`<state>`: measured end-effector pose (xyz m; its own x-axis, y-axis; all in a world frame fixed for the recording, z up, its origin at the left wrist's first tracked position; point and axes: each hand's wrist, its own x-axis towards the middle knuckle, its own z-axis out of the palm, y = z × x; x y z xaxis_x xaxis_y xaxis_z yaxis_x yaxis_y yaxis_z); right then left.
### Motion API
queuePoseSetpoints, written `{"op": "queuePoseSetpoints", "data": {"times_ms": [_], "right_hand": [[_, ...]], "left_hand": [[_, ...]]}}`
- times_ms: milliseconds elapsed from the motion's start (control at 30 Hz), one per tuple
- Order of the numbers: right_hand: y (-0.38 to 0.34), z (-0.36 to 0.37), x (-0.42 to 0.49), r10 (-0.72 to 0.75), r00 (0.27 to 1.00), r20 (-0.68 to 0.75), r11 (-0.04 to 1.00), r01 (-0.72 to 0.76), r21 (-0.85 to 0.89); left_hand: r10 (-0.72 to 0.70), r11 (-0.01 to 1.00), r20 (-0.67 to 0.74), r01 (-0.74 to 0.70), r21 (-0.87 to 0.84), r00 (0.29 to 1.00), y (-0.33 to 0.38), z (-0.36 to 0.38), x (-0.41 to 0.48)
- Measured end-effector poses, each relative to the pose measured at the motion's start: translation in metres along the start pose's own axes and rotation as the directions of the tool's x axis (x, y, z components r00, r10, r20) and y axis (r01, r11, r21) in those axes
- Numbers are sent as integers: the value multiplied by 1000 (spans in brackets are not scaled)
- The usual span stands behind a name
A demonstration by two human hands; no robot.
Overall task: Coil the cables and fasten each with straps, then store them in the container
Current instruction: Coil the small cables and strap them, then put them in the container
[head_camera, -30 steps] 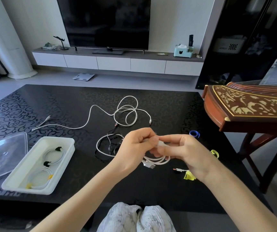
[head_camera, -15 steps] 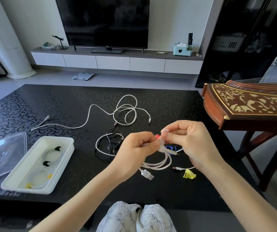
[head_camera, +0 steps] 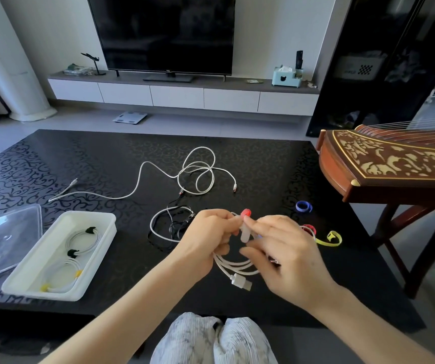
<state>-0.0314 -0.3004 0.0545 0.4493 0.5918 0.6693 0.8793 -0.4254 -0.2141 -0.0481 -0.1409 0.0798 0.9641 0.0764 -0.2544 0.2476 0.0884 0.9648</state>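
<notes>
Far beyond the fingers [head_camera: 261,224] a dark television [head_camera: 164,32] stands on a low white cabinet [head_camera: 179,97]; a teal tissue box [head_camera: 284,78] sits on it, beyond and right; a carved wooden zither [head_camera: 395,164] stands right of them.

Left hand [head_camera: 206,240] curled in a grip, right hand [head_camera: 284,258] pinching

Soft daylight, glossy table [head_camera: 263,164] sheen, wide-angle edge bending, slight hand-motion blur

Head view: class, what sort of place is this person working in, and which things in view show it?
Most likely a home living room: a large television stands on a low white cabinet, a black patterned coffee table sits before it, and a stringed wooden zither stands to the right.
</notes>
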Motion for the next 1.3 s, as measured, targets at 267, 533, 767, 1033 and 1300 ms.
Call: {"op": "queuePoseSetpoints", "data": {"times_ms": [267,533,767,1033,1300], "right_hand": [[-3,-28,32,549,790,274,516,-578,632],[4,-15,33,349,871,345,858,-445,256],[8,17,21,109,991,79,989,-100,-109],[13,39,4,784,603,147,493,-749,442],[19,97,-8,855,422,303,247,-843,478]], "left_hand": [[159,943,52,-167,288,986,-3,-8,3],[195,934,86,-212,289,977,-6,-12,6],[208,959,37,-211,191,978,-17,-15,9],[-106,952,79,124,-280,991,-51,-32,15],[-67,985,-158,40,-169,985,-76,-36,34]]}}
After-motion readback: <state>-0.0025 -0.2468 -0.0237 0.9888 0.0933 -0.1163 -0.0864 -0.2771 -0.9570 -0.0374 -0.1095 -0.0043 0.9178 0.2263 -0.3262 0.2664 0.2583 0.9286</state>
